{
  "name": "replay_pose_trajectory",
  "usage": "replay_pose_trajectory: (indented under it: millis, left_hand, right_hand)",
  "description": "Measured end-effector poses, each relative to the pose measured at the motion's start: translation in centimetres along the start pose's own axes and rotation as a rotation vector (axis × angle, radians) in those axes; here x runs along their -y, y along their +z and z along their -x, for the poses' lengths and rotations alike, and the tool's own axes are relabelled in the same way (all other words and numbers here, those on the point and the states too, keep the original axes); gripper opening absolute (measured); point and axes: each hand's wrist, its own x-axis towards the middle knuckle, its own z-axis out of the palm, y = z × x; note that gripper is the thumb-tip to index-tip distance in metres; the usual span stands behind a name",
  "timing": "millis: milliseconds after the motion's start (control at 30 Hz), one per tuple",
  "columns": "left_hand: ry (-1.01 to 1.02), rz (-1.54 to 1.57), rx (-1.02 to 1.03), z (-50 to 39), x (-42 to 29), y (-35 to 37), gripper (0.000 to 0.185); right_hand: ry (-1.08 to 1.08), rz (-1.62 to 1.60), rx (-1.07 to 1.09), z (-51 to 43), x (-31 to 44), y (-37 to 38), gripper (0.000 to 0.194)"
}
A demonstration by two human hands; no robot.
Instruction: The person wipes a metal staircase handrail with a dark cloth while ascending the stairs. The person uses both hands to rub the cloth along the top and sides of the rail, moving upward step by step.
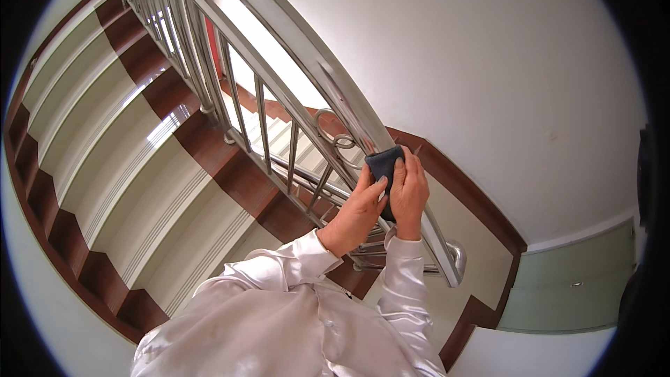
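A dark grey cloth (384, 163) is folded over the broad stainless steel handrail (335, 81) of a staircase. My left hand (356, 209) grips the cloth from the left side, with its thumb on top. On the right, my right hand (410, 186) presses the cloth against the rail, fingers pointing up along it. The part of the rail under the cloth and hands is hidden. Metal balusters (261, 120) and ring-shaped ornaments (344, 141) stand below the handrail, just beyond my hands.
Pale stone steps (157, 188) with dark red-brown edging (246, 183) curve along the left. Another flight (277, 133) shows through the railing. A white wall (471, 63) rises at the right, with a greenish door (570, 283) at lower right. The handrail ends in a curved tube (458, 256).
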Motion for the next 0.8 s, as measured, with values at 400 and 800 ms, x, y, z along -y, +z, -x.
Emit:
replay_pose_trajectory:
  millis: [400,800]
  left_hand:
    - [-0.133,0.119,0.125,-5.6,1.5,-4.4,0.057]
    - [0.214,-0.231,0.088,-0.6,1.3,-2.3,0.068]
  right_hand:
    - [-0.191,0.322,-0.250,3.2,0.8,1.1,0.050]
    - [-0.199,0.366,-0.339,3.6,1.4,2.2,0.050]
